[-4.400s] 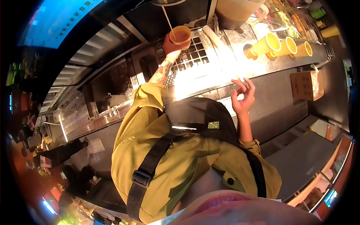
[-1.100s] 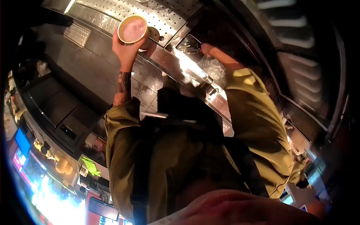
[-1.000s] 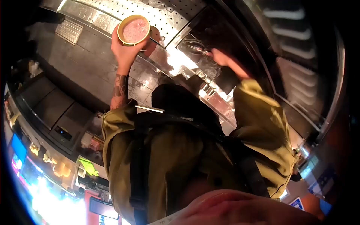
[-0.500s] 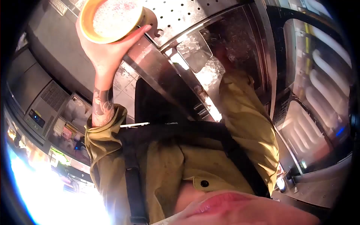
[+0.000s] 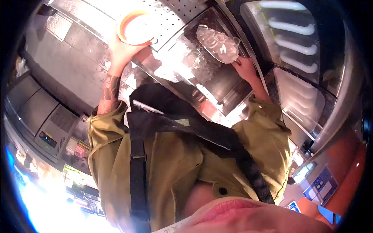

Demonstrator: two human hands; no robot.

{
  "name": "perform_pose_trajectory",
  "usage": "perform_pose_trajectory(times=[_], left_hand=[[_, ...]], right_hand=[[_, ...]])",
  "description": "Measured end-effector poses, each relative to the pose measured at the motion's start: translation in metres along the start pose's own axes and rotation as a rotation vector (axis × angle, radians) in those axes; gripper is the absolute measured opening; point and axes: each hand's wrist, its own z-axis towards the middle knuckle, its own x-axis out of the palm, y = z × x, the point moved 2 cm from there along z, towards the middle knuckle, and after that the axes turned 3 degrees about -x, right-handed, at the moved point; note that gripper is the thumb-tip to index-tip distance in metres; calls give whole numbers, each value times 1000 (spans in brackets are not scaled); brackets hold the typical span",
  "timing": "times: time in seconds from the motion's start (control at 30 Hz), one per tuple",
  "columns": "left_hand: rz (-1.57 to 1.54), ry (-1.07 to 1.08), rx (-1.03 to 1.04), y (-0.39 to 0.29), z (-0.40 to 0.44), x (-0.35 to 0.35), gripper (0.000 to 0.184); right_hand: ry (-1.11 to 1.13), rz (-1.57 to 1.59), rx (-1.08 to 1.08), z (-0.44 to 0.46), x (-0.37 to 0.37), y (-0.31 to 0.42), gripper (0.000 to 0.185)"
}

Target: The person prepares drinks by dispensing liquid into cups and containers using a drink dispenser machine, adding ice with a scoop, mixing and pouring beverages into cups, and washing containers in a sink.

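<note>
In the head view, my left hand (image 5: 119, 52) is wrapped around the near side of an orange-rimmed cup (image 5: 123, 27), held at the perforated metal drain surface (image 5: 175, 17). Glare washes out what the cup holds. My right hand (image 5: 246, 70) grips the end of an ice scoop (image 5: 221, 48) heaped with clear ice. The scoop is above a metal ice bin (image 5: 233, 93), apart from the cup. Loose ice (image 5: 196, 62) lies in the bin, beside and below the scoop.
To the right stands a dark-framed panel with pale curved shapes (image 5: 293, 37). A machine with a small lit display (image 5: 47, 139) stands at the left. Grey floor (image 5: 74, 66) runs along the upper left. The bin's metal front edge is close to my apron (image 5: 163, 105).
My right hand has come up out of the bin's shadow with the scoop full of ice. The cup has shifted right and down in view, still in my left hand. The whole view has turned.
</note>
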Motion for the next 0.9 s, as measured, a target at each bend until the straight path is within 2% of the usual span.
perform_pose_trajectory(times=[0.1, 0.2, 0.23, 0.27, 0.33, 0.4, 0.43, 0.5, 0.7, 0.73, 0.83, 0.87, 0.9], left_hand=[[142, 28, -55, 13, 7, -1, 80], [238, 60, -89, 12, 6, -1, 63], [268, 122, -131, 18, 6, -2, 55], [300, 185, -170, 23, 6, -3, 47], [318, 418, -323, 54, 3, -4, 31], [421, 360, -160, 78, -2, -1, 23], [463, 341, -137, 78, -2, -2, 22], [537, 306, -143, 69, 2, 2, 24], [222, 54, -62, 65, 4, 1, 41], [196, 37, -28, 60, 3, 0, 44], [197, 30, -132, 42, 4, -2, 64], [207, 31, -182, 33, 4, -4, 69], [231, 33, -255, 17, 4, -8, 70]], right_hand=[[-31, 2, -95, -18, -34, 48, 24], [37, 44, -22, -14, -53, 98, 21], [44, 38, -14, -12, -59, 113, 20], [-19, 59, -151, -5, -52, 112, 18], [-14, 64, -194, 1, -54, 128, 18], [-20, 69, -249, 6, -61, 152, 20], [91, -38, -142, 8, -75, 172, 23], [136, -99, -113, 4, -92, 195, 23], [160, -143, -69, -18, -123, 226, 30], [138, -63, -94, -22, -125, 230, 33], [113, -136, -30, -40, -127, 210, 33], [53, -75, -62, -46, -118, 189, 32], [138, -165, 95, -46, -113, 179, 32]])
